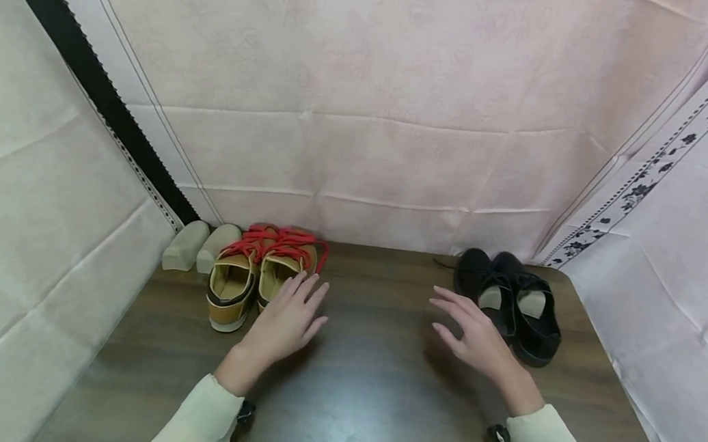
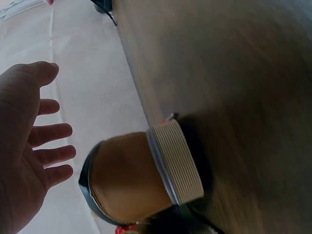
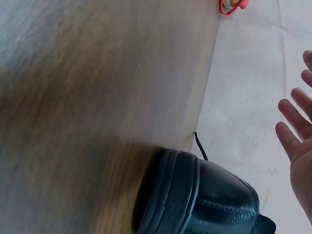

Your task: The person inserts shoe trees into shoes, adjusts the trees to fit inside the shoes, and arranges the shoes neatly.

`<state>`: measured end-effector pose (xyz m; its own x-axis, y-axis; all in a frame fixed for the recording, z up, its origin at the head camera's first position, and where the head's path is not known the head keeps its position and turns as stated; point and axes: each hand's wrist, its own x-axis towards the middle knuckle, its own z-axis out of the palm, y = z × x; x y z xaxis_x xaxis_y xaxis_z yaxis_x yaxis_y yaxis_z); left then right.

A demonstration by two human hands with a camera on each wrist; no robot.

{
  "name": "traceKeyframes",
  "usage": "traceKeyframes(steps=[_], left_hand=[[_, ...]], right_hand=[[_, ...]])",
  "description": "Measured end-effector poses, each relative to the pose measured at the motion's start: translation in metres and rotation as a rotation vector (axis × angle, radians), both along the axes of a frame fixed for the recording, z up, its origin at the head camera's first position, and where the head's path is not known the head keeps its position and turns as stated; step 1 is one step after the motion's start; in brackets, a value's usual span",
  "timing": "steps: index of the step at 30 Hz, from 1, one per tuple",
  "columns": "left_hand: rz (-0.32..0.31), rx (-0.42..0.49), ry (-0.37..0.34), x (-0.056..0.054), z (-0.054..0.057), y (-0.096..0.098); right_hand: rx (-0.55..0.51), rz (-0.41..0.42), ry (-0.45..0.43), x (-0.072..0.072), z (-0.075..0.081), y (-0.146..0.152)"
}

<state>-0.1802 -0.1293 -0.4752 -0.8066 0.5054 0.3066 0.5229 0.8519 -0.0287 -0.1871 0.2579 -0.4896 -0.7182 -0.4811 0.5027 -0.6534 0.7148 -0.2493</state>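
Note:
My left hand, fingers spread and nothing held, hovers beside a pair of tan shoes with red laces. It overlaps the right tan shoe in the head view. In the left wrist view the tan heel and its ribbed pale sole show close to the palm. On the other side my right hand, also spread and without anything in it, hangs just left of a pair of black shoes. The right wrist view shows a black shoe's heel near those fingers.
Two pale shoe-shaped blocks stand left of the tan shoes by the back wall. A thin black lace trails from the black pair. White patterned cloth hangs behind and at both sides of the brown wooden tabletop.

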Motion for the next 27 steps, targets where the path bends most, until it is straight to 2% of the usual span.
traceKeyframes(steps=[12, 20, 27], left_hand=[[0.017, -0.007, 0.082, 0.003, -0.003, -0.023], [0.043, 0.030, 0.079, 0.005, -0.004, -0.036], [0.035, 0.052, 0.105, 0.006, -0.005, -0.047]], right_hand=[[0.005, 0.044, -0.040, -0.012, -0.003, -0.016], [0.029, 0.054, -0.109, -0.015, -0.007, -0.037], [0.011, 0.078, -0.116, -0.017, -0.008, -0.057]])
